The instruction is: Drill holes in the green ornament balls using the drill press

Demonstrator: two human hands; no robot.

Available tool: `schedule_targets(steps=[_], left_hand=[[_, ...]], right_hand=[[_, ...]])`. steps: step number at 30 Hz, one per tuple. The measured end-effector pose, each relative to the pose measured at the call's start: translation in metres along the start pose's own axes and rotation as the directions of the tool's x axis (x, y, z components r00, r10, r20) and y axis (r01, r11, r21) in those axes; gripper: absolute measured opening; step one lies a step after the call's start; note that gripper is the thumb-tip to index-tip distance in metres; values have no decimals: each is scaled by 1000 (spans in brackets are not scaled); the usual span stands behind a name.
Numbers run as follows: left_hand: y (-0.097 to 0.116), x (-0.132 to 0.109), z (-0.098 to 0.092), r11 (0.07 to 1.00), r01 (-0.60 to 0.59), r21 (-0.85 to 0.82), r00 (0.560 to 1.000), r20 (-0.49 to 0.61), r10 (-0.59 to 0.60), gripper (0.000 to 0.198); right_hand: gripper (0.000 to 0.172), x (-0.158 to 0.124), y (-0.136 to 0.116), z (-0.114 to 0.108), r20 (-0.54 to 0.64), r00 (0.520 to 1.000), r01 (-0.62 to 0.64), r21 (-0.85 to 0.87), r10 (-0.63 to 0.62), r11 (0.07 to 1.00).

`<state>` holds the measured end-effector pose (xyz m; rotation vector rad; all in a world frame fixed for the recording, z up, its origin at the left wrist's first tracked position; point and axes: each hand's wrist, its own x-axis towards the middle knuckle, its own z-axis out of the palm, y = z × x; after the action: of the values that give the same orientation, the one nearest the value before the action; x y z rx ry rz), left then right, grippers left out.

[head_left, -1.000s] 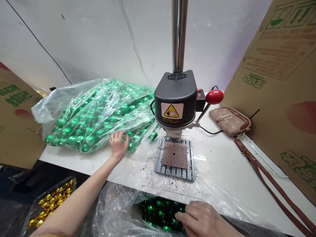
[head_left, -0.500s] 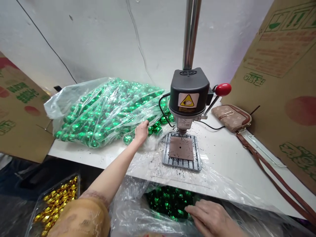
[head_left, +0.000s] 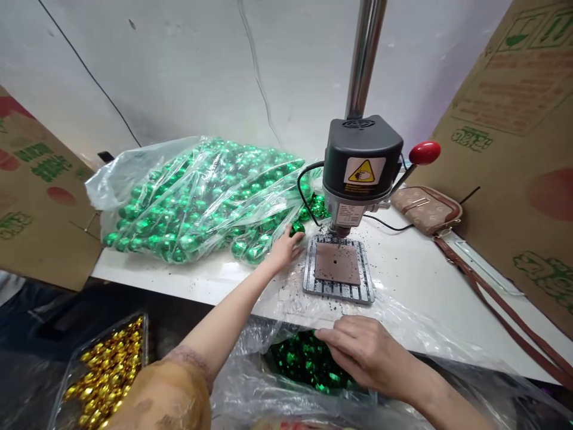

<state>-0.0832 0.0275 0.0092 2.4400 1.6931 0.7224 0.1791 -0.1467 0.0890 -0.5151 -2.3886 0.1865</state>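
Mid-frame, the left hand, nearer than the curled right hand, has fingers parted at 1 round green faceted ball, upper right; whether either grips, I cannot tell.

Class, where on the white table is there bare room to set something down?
The widest fairly bare patch of table lies right of the drill press base, bordered by the brown strap and, in front, plastic sheeting. A narrow strip runs between the bag of green baubles and the front edge. Crowded: between bag and base, around the left hand.
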Motion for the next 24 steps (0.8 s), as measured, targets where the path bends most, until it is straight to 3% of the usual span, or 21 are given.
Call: schedule_targets(steps=[4,9,16,20,24], left_hand=[[-4,7,9,996,58,-67,998,17,-57,35],[4,10,2,993,118,-12,993,29,-117,60],[10,21,0,981,192,36,981,-13,-191,57],[9,22,6,987,158,29,987,-38,-156,56],[3,14,13,992,103,-75,985,-134,-113,51]], right_hand=[[19,11,3,-18,-25,1000,-1,2,1,1000],[25,4,11,-42,-65,991,-110,121,118,987],[24,-12,14,-34,-13,980,-191,192,197,963],[22,-17,14,-25,19,974,-226,194,227,955],[22,-25,12,-20,40,971,-238,193,235,952]])
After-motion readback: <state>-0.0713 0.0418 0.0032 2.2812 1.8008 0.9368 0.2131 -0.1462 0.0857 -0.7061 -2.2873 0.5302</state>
